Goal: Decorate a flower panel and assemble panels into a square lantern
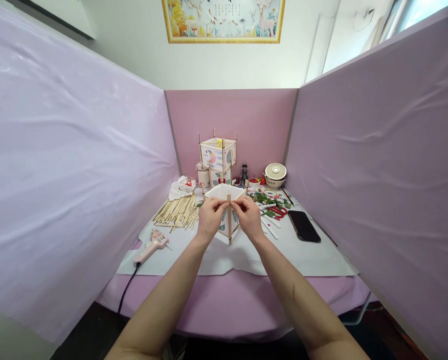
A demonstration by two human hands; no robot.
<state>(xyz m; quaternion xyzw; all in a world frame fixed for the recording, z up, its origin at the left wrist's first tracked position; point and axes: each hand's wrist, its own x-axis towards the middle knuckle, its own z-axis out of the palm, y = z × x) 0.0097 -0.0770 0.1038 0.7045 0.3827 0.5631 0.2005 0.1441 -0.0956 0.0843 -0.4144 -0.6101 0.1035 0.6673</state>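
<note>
At the middle of the table (314,260), on the white sheet (246,260), we are holding a small paper lantern (226,192) with both hands. Our left hand (209,218) is pinching the upper part of the front stick (229,220) from the left, and our right hand (249,218) is pinching it from the right; both are closing narrowly on the stick and the paper edges beside it. Our fingers are covering most of the two near panels, so we are making out only slivers of a printed pattern between them.

Behind the lantern, two finished lanterns (218,155) are standing stacked; the lower one is half hidden. To the left a heap of sticks (176,210) is lying, and nearer us a pink glue gun (151,247) with its cord running off the table edge. A crumpled wrapper (181,187) is sitting farther back. To the right we are seeing red scissors (278,212), green leaf pieces (265,199), a dark phone (304,226) and stacked bowls (275,175). The small bottle (244,175) and bits around it are too small to read. Purple screens (377,160) are walling the table in
</note>
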